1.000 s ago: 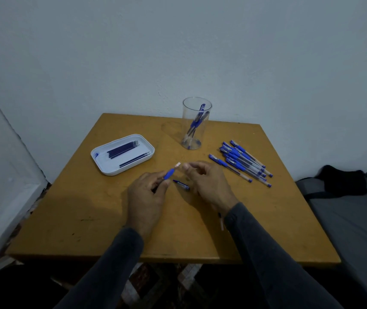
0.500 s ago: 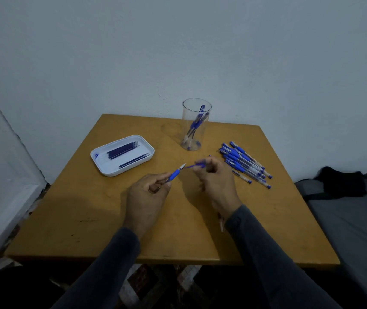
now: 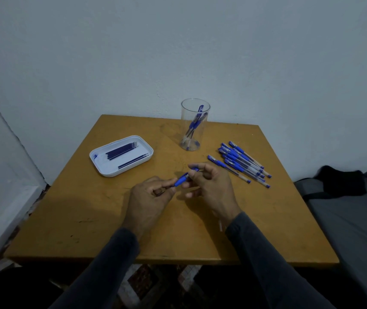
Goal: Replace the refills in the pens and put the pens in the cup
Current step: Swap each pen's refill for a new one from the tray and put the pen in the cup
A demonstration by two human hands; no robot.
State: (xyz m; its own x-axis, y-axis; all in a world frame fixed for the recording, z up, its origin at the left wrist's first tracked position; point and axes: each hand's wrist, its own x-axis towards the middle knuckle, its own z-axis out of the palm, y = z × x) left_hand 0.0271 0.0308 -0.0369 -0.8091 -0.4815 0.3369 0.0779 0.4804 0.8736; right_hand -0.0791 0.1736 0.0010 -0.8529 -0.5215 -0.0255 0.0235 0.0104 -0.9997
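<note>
1. The pen (image 3: 182, 180) being worked on is held above the middle of the table (image 3: 71, 219), between the two hands, with its blue grip section showing in the gap between them.
2. The left hand (image 3: 149, 200) is curled around the rear of the barrel, so most of the barrel is covered by the fingers.
3. The right hand (image 3: 211, 186) is pinched on a small blue piece (image 3: 194, 169) at the front end of the pen; its remaining fingers are loosely bent and nothing else is seen in them.
4. The step in hand is judged to be the closing or opening of the pen's front end; which of the two cannot be told.
5. If the pen is being closed, a full seating of the blue piece is called for next, after which the pen would be carried to the cup (image 3: 194, 126), where a few pens already stand.
6. The pile of pens (image 3: 240, 163) lies to the right of the cup, well apart from the tray (image 3: 102, 166) of refills (image 3: 122, 150) on the left.
7. Whether a refill sits inside the held pen is hidden by the fingers.
8. A thin pale object (image 3: 220, 225) beside the right wrist is partly covered by the sleeve and cannot be identified.
</note>
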